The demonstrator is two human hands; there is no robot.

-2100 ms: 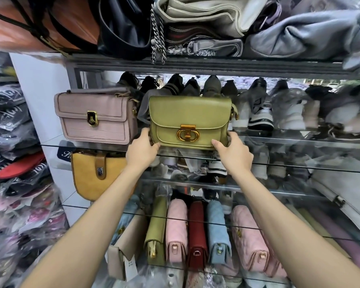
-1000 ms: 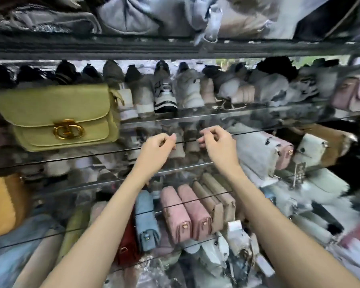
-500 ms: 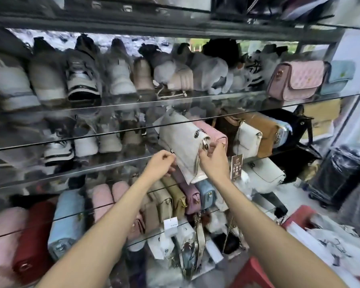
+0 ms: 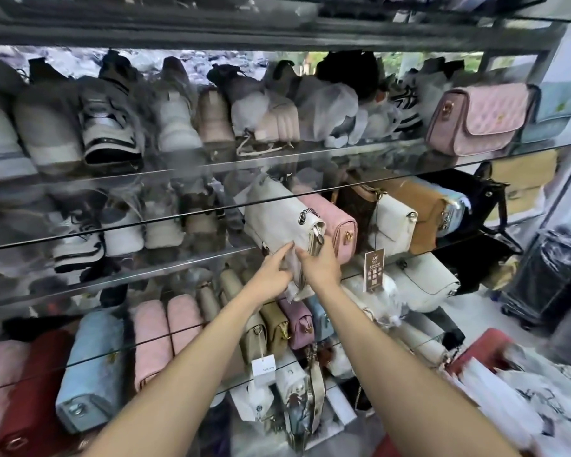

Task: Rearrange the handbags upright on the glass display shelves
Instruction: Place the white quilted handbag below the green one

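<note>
My left hand touches the bottom corner of the white bag with straight fingers, so it is open and not squeezing. My right hand is just beside it, at the bag's near end under the zipper. I think its fingers curl round that end, but I cannot tell for sure.

The white bag sits on the middle glass shelf, right above my hands. It leans over to the left and is not standing up yet.

I think this bag is soft and light. It looks floppy, so it may sag if I let go too soon. The best place to hold is low down, one hand on each side. The silver chain on top could slide and swing.

Just right of my hands is a pink bag, touching the white one. Farther right hangs a brown tag. Its writing is too small to read. Below my hands is a white tag, and I cannot read that either.
</note>
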